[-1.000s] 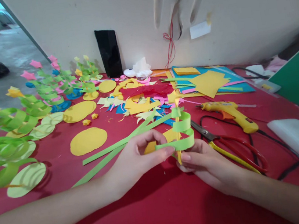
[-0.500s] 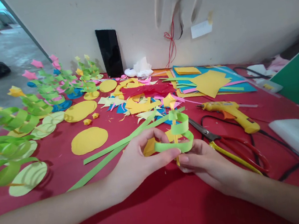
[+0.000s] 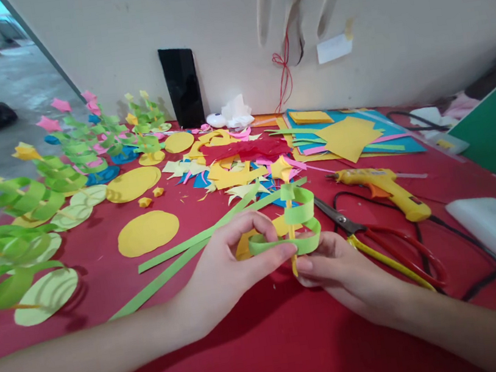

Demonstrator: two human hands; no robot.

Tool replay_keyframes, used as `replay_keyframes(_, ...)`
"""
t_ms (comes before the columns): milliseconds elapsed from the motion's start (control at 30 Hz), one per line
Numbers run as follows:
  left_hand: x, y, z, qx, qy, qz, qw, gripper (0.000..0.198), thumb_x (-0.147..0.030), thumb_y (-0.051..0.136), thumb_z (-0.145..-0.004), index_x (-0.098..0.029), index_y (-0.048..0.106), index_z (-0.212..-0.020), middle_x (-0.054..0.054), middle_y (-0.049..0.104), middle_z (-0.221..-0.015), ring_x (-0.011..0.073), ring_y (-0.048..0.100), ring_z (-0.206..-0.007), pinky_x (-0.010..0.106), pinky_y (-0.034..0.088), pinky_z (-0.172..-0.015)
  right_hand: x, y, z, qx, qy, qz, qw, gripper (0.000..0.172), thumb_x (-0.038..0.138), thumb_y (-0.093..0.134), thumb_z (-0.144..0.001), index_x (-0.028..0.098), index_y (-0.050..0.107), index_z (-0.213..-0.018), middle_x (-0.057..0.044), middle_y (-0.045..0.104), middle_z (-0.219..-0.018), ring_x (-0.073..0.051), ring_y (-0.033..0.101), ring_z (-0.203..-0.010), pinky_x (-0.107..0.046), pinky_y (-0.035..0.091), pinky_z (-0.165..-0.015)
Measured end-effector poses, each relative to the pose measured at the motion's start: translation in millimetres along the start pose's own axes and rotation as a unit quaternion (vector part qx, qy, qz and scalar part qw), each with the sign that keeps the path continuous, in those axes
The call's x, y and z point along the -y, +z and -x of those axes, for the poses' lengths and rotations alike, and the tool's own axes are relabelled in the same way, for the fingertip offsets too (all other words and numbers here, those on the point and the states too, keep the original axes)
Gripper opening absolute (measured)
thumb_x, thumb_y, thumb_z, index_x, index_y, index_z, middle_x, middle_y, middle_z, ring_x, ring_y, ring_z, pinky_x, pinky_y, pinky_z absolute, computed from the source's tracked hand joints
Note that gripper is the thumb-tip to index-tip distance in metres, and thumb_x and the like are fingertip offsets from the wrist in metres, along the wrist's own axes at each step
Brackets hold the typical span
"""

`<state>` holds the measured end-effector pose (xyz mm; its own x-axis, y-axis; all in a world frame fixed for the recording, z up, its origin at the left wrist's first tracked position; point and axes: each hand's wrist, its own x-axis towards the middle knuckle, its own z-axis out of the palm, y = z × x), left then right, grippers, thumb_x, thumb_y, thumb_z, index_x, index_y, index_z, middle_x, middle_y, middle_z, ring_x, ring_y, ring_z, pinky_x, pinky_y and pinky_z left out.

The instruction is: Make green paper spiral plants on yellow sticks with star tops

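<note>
Between my hands stands a small paper tree: a yellow stick [image 3: 290, 217] topped by a yellow paper star [image 3: 281, 169], with a green paper strip [image 3: 302, 213] coiled around it. My right hand [image 3: 332, 260] pinches the lower end of the stick and keeps it upright. My left hand [image 3: 239, 255] is closed on the lowest turn of the strip, its thumb and fingers close to the stick; part of that turn is hidden by the fingers. Two flat green strips [image 3: 170, 255] lie beside my left hand.
Finished paper trees [image 3: 28, 198] crowd the left side near yellow discs [image 3: 148, 232]. Paper scraps [image 3: 236, 169] are heaped beyond my hands. Red-handled scissors [image 3: 405, 250], a yellow glue gun [image 3: 380, 189] and black cables lie right. A phone [image 3: 182, 87] leans on the wall.
My left fingers have shifted slightly, and the lowest turn of the green strip now bulges a little farther left. My right hand and the stick stay almost still.
</note>
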<state>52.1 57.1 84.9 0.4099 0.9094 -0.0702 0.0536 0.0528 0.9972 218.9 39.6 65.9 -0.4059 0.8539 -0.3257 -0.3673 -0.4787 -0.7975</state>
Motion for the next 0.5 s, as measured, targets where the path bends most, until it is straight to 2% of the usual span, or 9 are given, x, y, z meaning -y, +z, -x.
replay_keyframes(167, -1.1, 2.1, 1.6, -0.006, 0.002, -0.006, 1.000, 0.020, -0.032, 0.060, -0.077, -0.019, 0.046, -0.072, -0.003, 0.045, -0.076, 0.0117, 0.044, -0.072, 0.023, 0.038, -0.066, -0.2, -1.6, -0.2, 0.011, -0.004, 0.006, 1.000, 0.014, 0.024, 0.075, -0.061, 0.017, 0.067, -0.070, 0.003, 0.056, -0.053, -0.003, 0.034, -0.047, -0.020, 0.020, -0.046)
replay_keyframes(500, -1.4, 6.0, 0.6, 0.011, -0.015, -0.030, 0.999, 0.017, -0.033, 0.052, -0.082, -0.019, 0.048, -0.074, -0.001, 0.050, -0.080, 0.0146, 0.048, -0.079, 0.025, 0.039, -0.072, -1.7, -1.9, -0.6, 0.018, -0.009, 0.004, 1.000, 0.008, 0.021, 0.072, -0.065, 0.019, 0.068, -0.073, 0.003, 0.056, -0.057, -0.003, 0.041, -0.050, -0.018, 0.023, -0.047)
